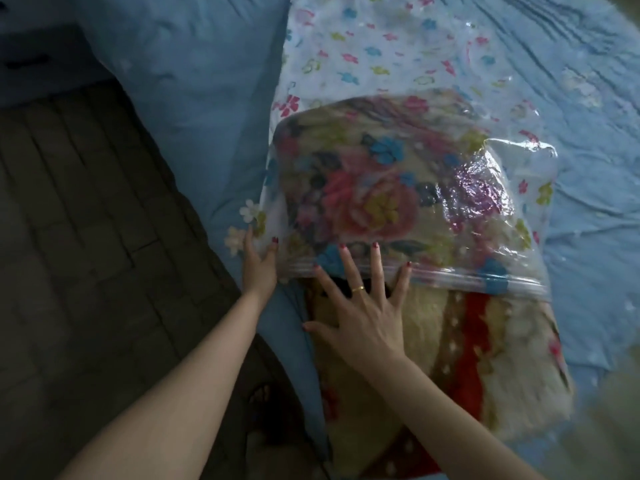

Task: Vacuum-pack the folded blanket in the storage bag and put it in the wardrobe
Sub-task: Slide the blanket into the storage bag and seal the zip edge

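A folded fleece blanket (pixel 460 344), cream with red and floral patches, lies on the bed with its far half inside a clear storage bag (pixel 398 64) printed with small flowers. The bag's open mouth, a clear zip strip (pixel 485 277), crosses the blanket's middle. My left hand (pixel 258 263) holds the bag's near left corner between thumb and fingers. My right hand (pixel 363 306) lies flat on the blanket with fingers spread, their tips at the bag's mouth.
The bed is covered by a light blue quilted spread (pixel 588 98) that hangs over the left edge. A dark tiled floor (pixel 76 237) lies to the left. A dark drawer unit (pixel 38 60) stands at the top left.
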